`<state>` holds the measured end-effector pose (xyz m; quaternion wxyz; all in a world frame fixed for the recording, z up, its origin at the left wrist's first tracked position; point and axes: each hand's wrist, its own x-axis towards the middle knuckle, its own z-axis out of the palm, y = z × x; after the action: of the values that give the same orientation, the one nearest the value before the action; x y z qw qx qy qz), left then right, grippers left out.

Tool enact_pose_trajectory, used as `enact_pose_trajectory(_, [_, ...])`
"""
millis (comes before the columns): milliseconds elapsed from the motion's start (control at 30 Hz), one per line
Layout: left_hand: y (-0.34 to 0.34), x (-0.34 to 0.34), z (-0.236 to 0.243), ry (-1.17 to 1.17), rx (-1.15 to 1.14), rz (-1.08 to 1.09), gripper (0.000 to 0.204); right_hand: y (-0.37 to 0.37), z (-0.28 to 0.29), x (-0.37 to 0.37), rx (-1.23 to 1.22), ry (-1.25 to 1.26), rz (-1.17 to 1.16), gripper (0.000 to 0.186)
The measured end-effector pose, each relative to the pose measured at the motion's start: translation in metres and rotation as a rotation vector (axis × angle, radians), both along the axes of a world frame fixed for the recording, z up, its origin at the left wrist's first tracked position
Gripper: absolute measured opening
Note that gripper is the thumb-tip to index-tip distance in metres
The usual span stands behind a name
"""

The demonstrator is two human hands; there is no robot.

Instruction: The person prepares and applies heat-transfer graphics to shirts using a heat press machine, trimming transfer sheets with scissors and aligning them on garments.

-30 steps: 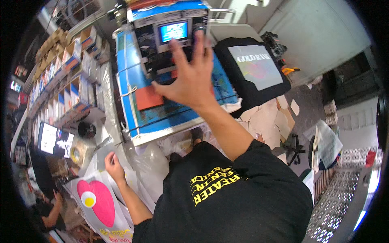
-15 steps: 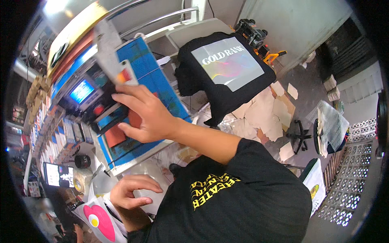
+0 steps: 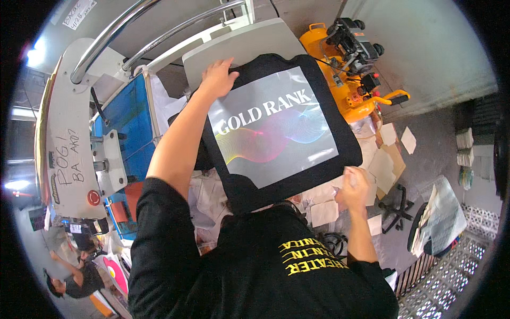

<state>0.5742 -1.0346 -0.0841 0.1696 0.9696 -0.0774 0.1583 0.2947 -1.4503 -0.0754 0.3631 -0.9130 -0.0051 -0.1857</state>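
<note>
A black T-shirt (image 3: 289, 183) is spread over a flat light grey board (image 3: 239, 48). On it lies a clear transfer film (image 3: 273, 151) printed with white lettering and thin rainbow-coloured wave lines; its corners catch glare. My left hand (image 3: 217, 80) rests at the far left corner of the film and shirt, fingers stretched toward the board and thumb apart. By the near right corner of the shirt is my right hand (image 3: 355, 190), its fingers curled together and slightly blurred. Whether fabric is pinched in them is hidden.
To the left stands a heat press (image 3: 74, 143) with a blue bed (image 3: 125, 135) and metal rails. An orange air compressor (image 3: 350, 98) sits beyond the board on the right. Paper sheets (image 3: 382, 165) litter the floor near a chair base (image 3: 398, 210). Another person (image 3: 79, 279) is at lower left.
The view has turned right, from the press's control panel to the shirt. My right hand has left the panel for the shirt's near right corner; my left hand has reached its far left corner.
</note>
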Motion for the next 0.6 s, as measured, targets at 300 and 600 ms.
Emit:
enact_pose_trajectory(300, [0.012, 0.084, 0.02, 0.871, -0.668, -0.105, 0.022, -0.01, 0.002, 0.124, 0.118, -0.151, -0.016, 0.01])
enact_pose_trajectory(600, [-0.038, 0.099, 0.061, 0.99, 0.248, -0.23, 0.032, 0.112, 0.014, 0.346, -0.275, 0.139, 0.471, 0.032])
